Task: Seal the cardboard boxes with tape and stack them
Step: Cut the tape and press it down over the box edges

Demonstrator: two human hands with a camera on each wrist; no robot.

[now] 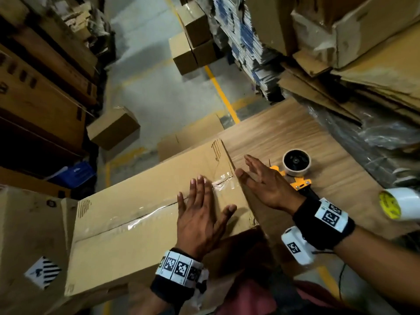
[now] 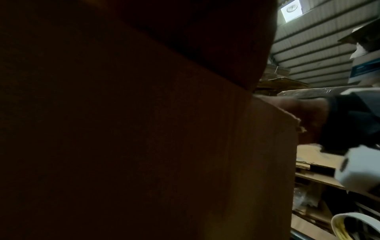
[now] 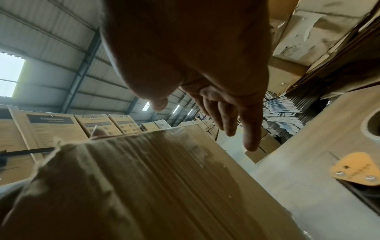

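Note:
A long cardboard box (image 1: 141, 201) lies across the middle of the head view, with clear tape (image 1: 145, 215) along its top seam and down its right end. My left hand (image 1: 200, 214) lies flat on the box top near the right end, fingers straight. My right hand (image 1: 261, 180) is flat with straight fingers beside the box's right end face (image 3: 164, 186); whether it touches is unclear. A yellow tape dispenser (image 1: 295, 169) lies on the table just behind that hand. The left wrist view is mostly dark box surface (image 2: 144, 146).
A wood-grain table (image 1: 306, 137) holds a spare tape roll (image 1: 400, 206) at the right edge. Another box (image 1: 29, 235) sits at lower left. Small boxes (image 1: 113, 129) lie on the floor aisle. Flat cardboard stacks (image 1: 363, 71) rise at right, shelving (image 1: 41, 87) at left.

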